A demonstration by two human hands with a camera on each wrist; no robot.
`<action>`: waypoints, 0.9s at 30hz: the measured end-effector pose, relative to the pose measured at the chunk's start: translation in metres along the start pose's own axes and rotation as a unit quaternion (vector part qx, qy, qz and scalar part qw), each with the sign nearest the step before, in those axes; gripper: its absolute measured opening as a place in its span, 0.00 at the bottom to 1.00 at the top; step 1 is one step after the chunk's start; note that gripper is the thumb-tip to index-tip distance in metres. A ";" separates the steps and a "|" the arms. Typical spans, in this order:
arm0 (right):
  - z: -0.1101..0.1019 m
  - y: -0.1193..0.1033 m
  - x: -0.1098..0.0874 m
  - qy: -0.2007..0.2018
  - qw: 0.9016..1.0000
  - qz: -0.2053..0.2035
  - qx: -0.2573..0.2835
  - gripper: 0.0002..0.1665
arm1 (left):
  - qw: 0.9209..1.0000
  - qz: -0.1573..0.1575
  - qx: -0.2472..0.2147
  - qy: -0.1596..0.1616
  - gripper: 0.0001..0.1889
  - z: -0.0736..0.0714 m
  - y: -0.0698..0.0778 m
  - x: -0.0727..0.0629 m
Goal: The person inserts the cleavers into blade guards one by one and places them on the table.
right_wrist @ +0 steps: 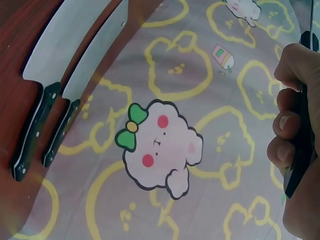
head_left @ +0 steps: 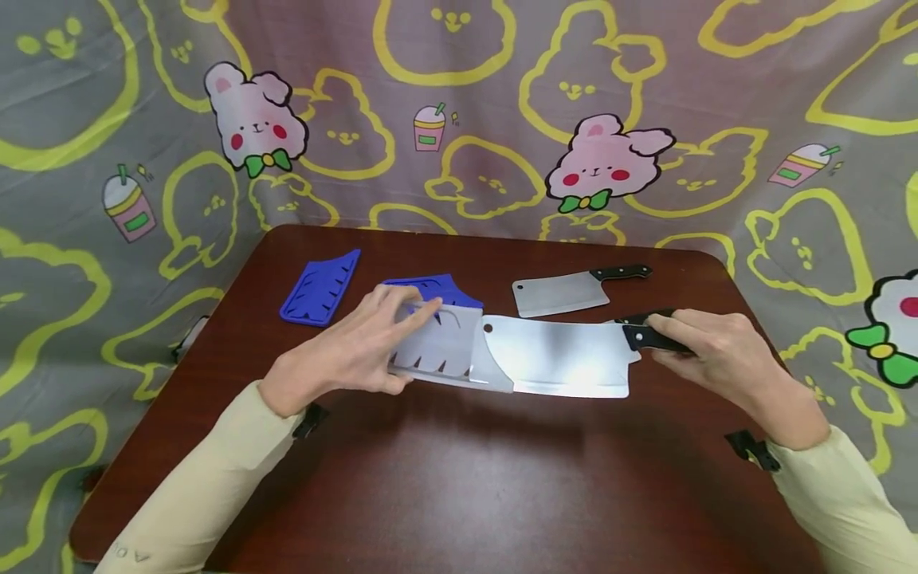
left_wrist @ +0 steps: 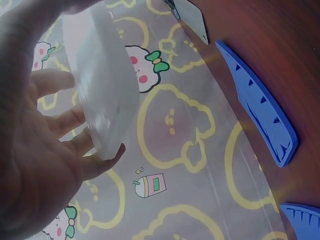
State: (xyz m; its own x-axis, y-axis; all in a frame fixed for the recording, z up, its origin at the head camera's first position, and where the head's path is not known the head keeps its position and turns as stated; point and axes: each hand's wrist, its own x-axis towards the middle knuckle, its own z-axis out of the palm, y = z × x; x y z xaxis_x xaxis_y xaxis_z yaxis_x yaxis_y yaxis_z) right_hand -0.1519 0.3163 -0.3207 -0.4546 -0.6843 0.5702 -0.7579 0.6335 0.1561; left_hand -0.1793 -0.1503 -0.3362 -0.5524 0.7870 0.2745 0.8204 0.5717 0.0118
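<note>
Above the table, left grip holds a whitish sheath, right grip a cleaver.

Pale cream sleeves at eight and four o'clock, black straps beside both; faint marks at eight.

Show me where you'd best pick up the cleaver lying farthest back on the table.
Probably by its black handle, coming from above on the right. The cleaver lies with that handle pointing right; its broad blade reaches left, and what looks like the cutting edge faces the near side.
</note>
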 end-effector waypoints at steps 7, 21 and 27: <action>0.010 -0.007 0.009 0.012 1.000 -0.006 0.011 0.33 | 1.000 0.010 -0.002 0.024 0.55 -0.001 0.015 0.000; 0.018 0.001 0.004 -0.035 0.997 0.054 0.035 0.39 | 1.000 0.004 0.011 0.015 0.55 0.008 0.014 0.000; 0.029 0.005 -0.005 0.006 0.995 0.031 0.095 0.33 | 0.999 0.021 0.046 0.010 0.52 0.011 0.019 0.000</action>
State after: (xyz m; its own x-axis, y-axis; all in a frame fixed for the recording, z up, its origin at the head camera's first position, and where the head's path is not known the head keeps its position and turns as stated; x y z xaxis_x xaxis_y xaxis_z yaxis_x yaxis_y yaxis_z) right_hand -0.1669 0.3119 -0.3464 -0.4986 -0.6408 0.5837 -0.8039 0.5938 -0.0348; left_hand -0.1655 -0.1373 -0.3471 -0.5147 0.8062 0.2918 0.8247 0.5586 -0.0885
